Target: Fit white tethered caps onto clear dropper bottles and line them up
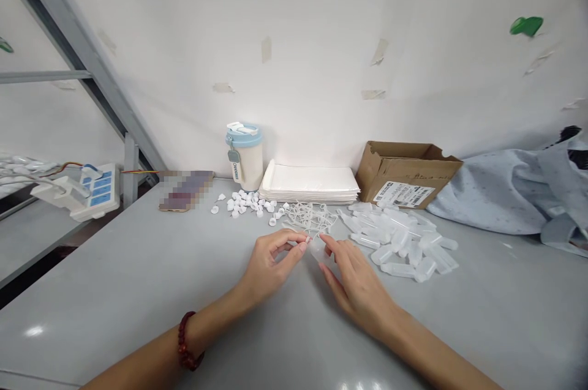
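Over the middle of the worktop (275, 347), the half-curled right hand (356, 277) held a translucent bottle (320, 251); the left hand (269, 264), nearly closed, pinched a tiny piece (307, 240) beside it. Far right, an open cardboard box (408, 179) stood, contents hidden.

Held bottle (320, 250) and piled bottles (405, 240) look translucent, smooth plastic | caps (248, 201): plastic | desk (119, 280) is smooth, glossy in spots | carton (407, 169): matt cardboard | bag (491, 191) looks cloth | frame (90, 59): metal
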A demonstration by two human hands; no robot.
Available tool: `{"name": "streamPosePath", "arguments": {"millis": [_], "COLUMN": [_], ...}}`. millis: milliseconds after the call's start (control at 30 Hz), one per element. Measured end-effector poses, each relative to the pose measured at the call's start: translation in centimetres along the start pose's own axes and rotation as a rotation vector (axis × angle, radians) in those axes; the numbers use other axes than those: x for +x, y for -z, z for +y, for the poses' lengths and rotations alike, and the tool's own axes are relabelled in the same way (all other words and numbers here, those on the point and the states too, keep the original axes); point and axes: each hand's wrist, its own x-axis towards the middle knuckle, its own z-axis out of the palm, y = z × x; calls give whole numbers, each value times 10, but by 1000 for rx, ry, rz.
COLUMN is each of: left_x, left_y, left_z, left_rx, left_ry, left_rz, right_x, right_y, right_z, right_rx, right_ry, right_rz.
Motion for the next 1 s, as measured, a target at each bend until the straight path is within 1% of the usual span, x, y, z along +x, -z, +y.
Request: {"name": "streamPosePath", "arguments": {"millis": [167, 300, 433, 600, 667, 733, 833, 900, 1000], "left_x": [-1, 0, 2, 5, 6, 6, 5, 5, 3], "left_y": [0, 2, 2, 4, 4, 3, 2, 1, -1], "left_z": [-1, 2, 4, 3, 2, 1, 0, 0, 1], "left_rx": [-47, -110, -138, -201, -208, -207, -217, -234, -243], "left_ry": [75, 143, 194, 234, 236, 202, 157, 161, 187], "left_rz": [10, -13, -41, -115, -110, -102, -137, -154, -129], "right_x": [1, 1, 0, 1, 1, 0, -3, -4, -4], "right_y": [2, 2, 1, 1, 1, 0, -2, -3, -2], "right_z": [-2, -2, -2, -3, -3, -3, -2, -2, -3], "right_rx": [-27, -13, 6, -4, -5, 4, 20, 31, 45], "right_ry": [32, 29, 31, 44, 52, 50, 24, 1, -14], "right_rz": [-2, 14, 33, 39, 24, 19, 34, 59, 96]}}
